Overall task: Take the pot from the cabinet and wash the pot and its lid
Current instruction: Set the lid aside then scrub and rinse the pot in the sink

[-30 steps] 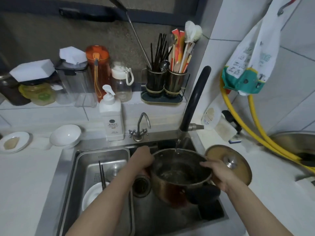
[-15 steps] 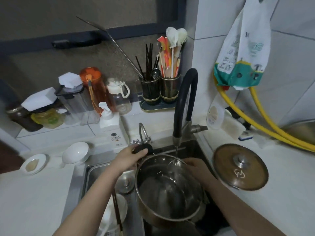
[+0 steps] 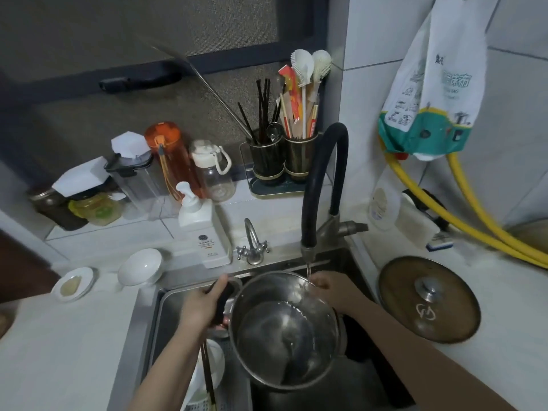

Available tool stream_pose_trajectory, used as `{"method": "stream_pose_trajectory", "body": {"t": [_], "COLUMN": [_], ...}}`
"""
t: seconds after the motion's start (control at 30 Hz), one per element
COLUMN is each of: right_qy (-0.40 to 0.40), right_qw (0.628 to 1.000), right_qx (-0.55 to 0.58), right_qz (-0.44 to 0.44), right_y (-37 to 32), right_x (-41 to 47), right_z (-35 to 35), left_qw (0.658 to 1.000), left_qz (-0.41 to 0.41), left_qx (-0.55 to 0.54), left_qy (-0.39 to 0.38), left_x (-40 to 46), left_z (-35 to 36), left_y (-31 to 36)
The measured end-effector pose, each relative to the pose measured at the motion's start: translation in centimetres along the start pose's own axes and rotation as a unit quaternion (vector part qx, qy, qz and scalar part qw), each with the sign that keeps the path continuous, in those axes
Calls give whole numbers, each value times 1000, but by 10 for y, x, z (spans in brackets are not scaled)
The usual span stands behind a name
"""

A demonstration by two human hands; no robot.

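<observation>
The right hand lies partly behind the pot rim, so its grip cannot be read. The pot hides the sink floor beneath it. Print on the soap bottle label is too small to read.

A white soap bottle is stood behind the sink, beside a small tap. Chopsticks and brushes are kept in two dark cups. A white bowl and a small plate are set on the counter. Yellow hoses are seen by the wall.
</observation>
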State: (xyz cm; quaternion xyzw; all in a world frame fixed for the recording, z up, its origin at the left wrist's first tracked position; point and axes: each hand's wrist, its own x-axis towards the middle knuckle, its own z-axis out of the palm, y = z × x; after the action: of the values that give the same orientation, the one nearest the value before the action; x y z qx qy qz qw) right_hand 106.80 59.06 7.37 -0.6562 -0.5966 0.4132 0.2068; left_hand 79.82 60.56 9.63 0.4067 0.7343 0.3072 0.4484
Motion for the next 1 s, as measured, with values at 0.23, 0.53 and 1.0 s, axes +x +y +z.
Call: {"method": "stream_pose_trajectory", "body": {"t": [0.23, 0.53, 1.0], "right_qy": [71, 92, -15], "right_qw": [994, 981, 968], "right_qx": [45, 35, 10], "right_qz": [74, 165, 251], "right_y": [17, 12, -5], "right_x": [-6, -15, -27], "right_z": [-7, -10, -51], "left_qw": [983, 974, 984], "left_qz": [-64, -114, -102], "left_qx": [-155, -193, -26], "left_qy": [69, -10, -143], "left_x": [1, 3, -1], "left_z": [-12, -13, -12], "left_y": [-35, -33, -10]}}
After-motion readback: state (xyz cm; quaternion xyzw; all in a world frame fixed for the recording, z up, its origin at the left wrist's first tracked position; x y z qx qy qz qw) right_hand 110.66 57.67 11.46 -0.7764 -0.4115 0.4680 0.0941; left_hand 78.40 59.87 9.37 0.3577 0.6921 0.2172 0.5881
